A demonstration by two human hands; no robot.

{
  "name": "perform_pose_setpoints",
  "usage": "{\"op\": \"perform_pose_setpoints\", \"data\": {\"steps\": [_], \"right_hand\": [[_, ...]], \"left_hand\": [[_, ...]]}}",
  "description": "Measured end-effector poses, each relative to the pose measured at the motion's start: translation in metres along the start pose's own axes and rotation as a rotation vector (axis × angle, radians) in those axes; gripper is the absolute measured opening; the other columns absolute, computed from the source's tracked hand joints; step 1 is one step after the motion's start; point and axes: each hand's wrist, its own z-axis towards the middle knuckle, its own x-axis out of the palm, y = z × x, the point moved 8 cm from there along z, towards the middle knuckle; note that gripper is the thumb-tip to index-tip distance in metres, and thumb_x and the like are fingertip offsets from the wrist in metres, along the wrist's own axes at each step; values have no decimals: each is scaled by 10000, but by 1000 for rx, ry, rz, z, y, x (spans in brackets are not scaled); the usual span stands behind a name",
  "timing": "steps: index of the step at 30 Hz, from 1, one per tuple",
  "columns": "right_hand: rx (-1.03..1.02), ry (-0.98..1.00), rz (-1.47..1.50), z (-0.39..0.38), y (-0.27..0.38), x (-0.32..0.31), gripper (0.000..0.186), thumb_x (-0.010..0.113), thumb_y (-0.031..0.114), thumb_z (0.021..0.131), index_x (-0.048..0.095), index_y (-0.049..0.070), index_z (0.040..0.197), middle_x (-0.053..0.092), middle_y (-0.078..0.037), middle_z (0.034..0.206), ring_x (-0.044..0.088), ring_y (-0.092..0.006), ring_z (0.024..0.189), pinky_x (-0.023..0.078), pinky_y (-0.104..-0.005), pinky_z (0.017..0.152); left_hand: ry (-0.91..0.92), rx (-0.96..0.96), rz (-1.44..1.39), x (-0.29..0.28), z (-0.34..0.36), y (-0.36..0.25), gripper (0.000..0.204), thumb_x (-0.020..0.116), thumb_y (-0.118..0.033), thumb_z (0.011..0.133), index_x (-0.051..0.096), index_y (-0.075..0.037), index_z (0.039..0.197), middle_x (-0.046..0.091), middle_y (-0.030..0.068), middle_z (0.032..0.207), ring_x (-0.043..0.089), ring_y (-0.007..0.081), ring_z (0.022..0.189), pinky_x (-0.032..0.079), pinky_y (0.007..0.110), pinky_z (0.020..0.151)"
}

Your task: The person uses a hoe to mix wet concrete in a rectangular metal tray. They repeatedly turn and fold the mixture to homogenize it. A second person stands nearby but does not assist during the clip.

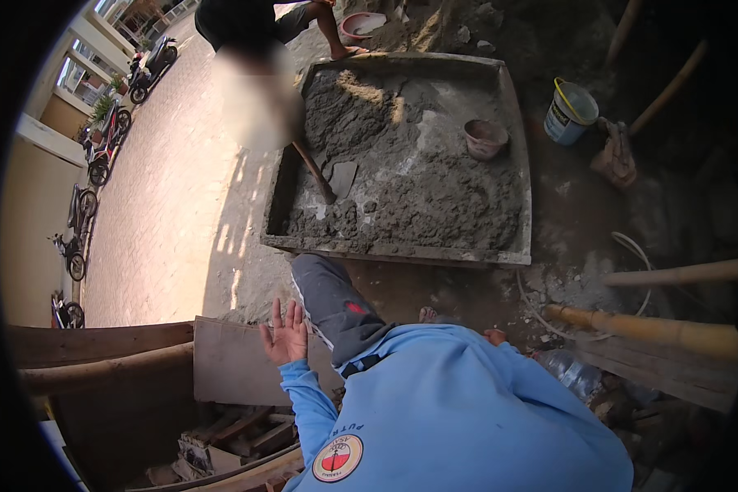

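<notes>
My left hand is held out beside my thigh, palm up and fingers spread, with nothing in it. It is near a flat pale board. Only a small part of my right hand shows past my blue shirt; its fingers are mostly hidden. In front of me lies a wide, shallow mixing trough with wet grey mortar heaped in it. A hoe rests its blade in the mortar at the trough's left side. A small round bucket sits on the mortar at the right.
Another person is at the trough's far left corner. A white bucket with a yellow handle stands right of the trough. Bamboo poles and a pale hose lie at the right. Parked motorbikes line the paved lane.
</notes>
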Motion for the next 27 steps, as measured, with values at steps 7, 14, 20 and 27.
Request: {"op": "perform_pose_setpoints", "data": {"steps": [7, 14, 20, 27], "right_hand": [[-12, -25, 40, -21, 86, 70, 352, 537, 271, 951, 528, 100, 1258, 654, -129, 1119, 658, -275, 946, 555, -438, 780], [-112, -55, 138, -37, 171, 212, 356, 543, 291, 944, 539, 108, 1249, 659, -109, 1094, 663, -240, 903, 559, -404, 750], [-449, 228, -458, -119, 214, 317, 362, 622, 225, 922, 589, 45, 1234, 644, -57, 1035, 635, -173, 912, 545, -323, 762], [-244, 123, -121, -176, 219, 344, 445, 620, 273, 933, 532, 66, 1317, 649, -72, 1121, 633, -144, 928, 524, -298, 798]], "left_hand": [[-410, 86, 348, -77, 24, -62, 523, 466, -372, 994, 401, -95, 1433, 526, 217, 1351, 540, 350, 1234, 522, 486, 952], [-406, -206, 824, -112, 233, -107, 557, 525, -336, 970, 363, -89, 1441, 604, 176, 1233, 644, 294, 1041, 563, 431, 830], [-336, -307, 1225, -129, 439, -149, 657, 593, -224, 918, 278, -135, 1488, 589, 156, 1178, 650, 279, 936, 570, 430, 745], [-48, 241, 2116, -26, 687, -180, 935, 744, -337, 790, 203, -162, 1532, 402, 334, 1396, 395, 467, 1304, 326, 450, 1116]]}}
